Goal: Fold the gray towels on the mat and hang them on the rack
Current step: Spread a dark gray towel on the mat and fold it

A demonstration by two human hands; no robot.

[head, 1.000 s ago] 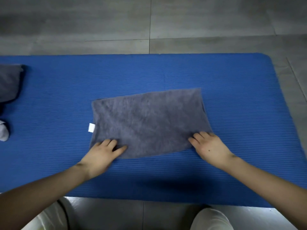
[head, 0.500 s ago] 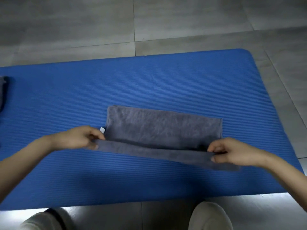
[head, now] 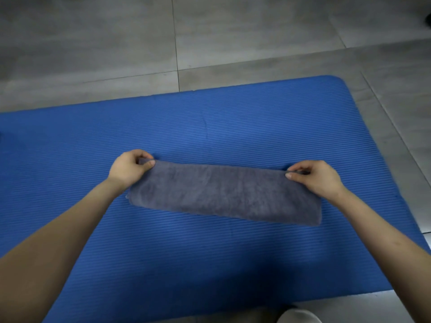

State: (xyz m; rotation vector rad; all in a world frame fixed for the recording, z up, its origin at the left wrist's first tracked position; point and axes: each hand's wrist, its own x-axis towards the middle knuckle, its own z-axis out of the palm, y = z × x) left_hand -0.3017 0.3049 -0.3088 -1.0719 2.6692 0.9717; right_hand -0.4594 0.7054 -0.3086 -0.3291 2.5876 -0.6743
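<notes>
Now that the near edge is carried over to 12 o'clock, the gray towel (head: 224, 192) lies halved at centre of the mat (head: 210, 264); the left hand (head: 129, 167) pinches its 10 o'clock corner, the right hand (head: 314, 178) its 2 o'clock corner. This fold is judged complete; hanging is outstanding.

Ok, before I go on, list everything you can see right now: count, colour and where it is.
gray towel: one, gray, folded into a long strip, lying across the middle of the mat
mat: one, blue, ribbed, on the floor under the towel
floor: one, gray tiles, beyond the mat and to its right
dark object: one, dark, top right edge, too cut off to identify
knee: one, in light fabric, bottom edge
left hand: one, bare, pinches the towel's far left corner
right hand: one, bare, pinches the towel's far right corner
</notes>
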